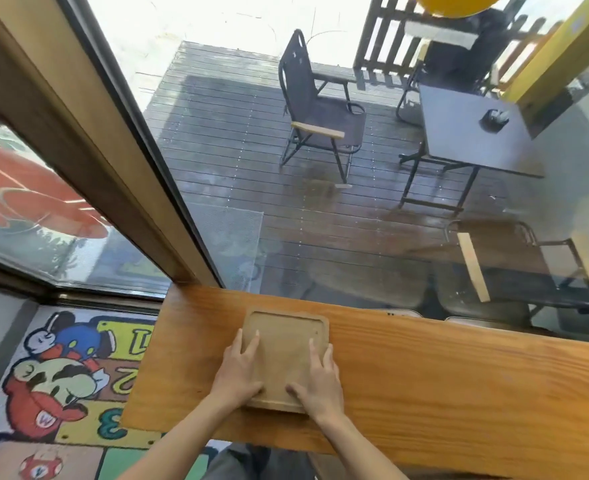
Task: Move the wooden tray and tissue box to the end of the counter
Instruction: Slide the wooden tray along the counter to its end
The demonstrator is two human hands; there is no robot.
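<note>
Hands point(279, 372) flat on wooden tray point(286, 344), counter point(442, 382) end.

Glossy orange-brown wooden counter point(424, 393) along a window, square wooden tray point(284, 355) flat near its left end

The wooden tray point(284, 355) is a light brown, nearly square board with rounded corners and a low raised rim around a flat, empty inside. It lies flat on the orange-brown wooden bench point(442, 386), close to the bench's left end and nearer to its window edge than to its near edge, with its sides turned slightly against the bench edges. The tissue box cannot be seen anywhere in the head view.
</note>
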